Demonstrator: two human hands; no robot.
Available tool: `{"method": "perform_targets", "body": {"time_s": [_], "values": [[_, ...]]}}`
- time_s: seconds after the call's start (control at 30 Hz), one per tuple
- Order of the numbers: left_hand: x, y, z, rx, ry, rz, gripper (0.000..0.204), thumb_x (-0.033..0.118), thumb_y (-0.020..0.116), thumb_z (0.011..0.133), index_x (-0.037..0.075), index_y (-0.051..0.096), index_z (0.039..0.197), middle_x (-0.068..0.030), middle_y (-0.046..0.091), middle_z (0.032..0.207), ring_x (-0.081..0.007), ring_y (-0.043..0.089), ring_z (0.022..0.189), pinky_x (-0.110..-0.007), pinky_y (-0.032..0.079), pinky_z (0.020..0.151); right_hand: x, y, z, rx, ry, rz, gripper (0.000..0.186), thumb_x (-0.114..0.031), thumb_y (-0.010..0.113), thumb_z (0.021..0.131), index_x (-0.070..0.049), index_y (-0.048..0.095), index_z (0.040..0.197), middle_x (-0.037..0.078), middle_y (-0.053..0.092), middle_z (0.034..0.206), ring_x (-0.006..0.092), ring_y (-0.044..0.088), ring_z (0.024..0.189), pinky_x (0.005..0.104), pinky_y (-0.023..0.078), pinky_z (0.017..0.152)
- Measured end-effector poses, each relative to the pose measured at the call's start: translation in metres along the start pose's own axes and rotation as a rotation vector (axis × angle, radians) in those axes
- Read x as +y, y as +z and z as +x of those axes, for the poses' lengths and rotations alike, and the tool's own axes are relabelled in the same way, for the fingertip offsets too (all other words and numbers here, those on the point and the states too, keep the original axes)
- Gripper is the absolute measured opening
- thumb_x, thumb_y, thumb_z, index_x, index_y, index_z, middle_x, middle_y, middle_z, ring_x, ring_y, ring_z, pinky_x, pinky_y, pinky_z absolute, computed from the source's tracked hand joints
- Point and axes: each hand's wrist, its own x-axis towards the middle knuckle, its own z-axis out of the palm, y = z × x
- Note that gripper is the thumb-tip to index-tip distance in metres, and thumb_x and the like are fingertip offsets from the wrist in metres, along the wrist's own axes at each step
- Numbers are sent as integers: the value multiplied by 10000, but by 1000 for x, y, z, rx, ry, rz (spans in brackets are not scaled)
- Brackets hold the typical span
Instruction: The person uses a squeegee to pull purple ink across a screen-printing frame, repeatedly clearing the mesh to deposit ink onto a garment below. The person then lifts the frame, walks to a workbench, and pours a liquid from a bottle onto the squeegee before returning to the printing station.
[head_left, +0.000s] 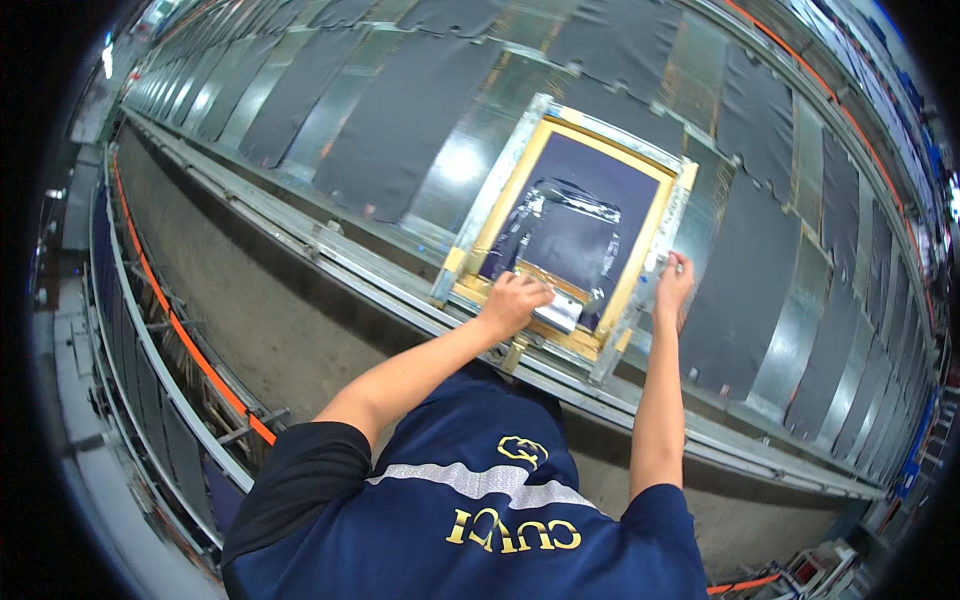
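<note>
Squeegee (pixel 560 312) was around 6 o'clock inside the screen frame (pixel 615 140). Looked light and stiff, metal probably a bit slick, so I'd have held its top edge. Left hand (pixel 515 302) had its grip closed over it; right hand (pixel 674 288) curled near 4 o'clock, couldn't tell if pinching anything.

There is one left hand (pixel 516 302) and one right hand (pixel 674 285), one screen-printing frame (pixel 620 135), one metal squeegee (pixel 560 312) and one navy shirt (pixel 420 530). One long bench (pixel 465 155) bears over a dozen dark fabric panels (pixel 400 120), too small farther off to total exactly.
</note>
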Motion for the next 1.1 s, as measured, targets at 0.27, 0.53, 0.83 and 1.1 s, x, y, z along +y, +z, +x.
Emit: {"method": "perform_targets", "body": {"time_s": [0.27,0.53,0.83,1.1], "values": [[-109,-96,-26,26,-87,-46,361,18,678,776,200,789,1068,72,765,1133,-167,669,1035,-362,466,843,-133,142,-70,150,-278,-137,218,-231,612,1033,-47,711,1095,128,734,969,246,676,880,390,517,830],[-332,-212,-82,-36,-92,70,399,44,741,726,220,795,1080,81,772,1133,-164,671,1002,-358,466,806,-187,378,-168,123,-173,-86,217,-240,598,1045,-50,683,1105,142,699,857,251,632,751,410,497,730],[-384,-264,-136,-67,-80,69,441,34,728,718,227,782,1111,64,764,1173,-190,684,1048,-384,487,838,-208,458,-187,143,-114,-172,190,-225,596,1039,-69,684,1101,158,730,872,322,690,763,448,515,730],[-441,-237,-40,-38,-115,116,348,18,649,809,240,801,1030,19,775,1026,-237,684,981,-420,492,770,-205,461,-186,115,-40,-218,200,-231,597,1036,-66,688,1104,168,752,943,345,720,862,462,528,793]]}}
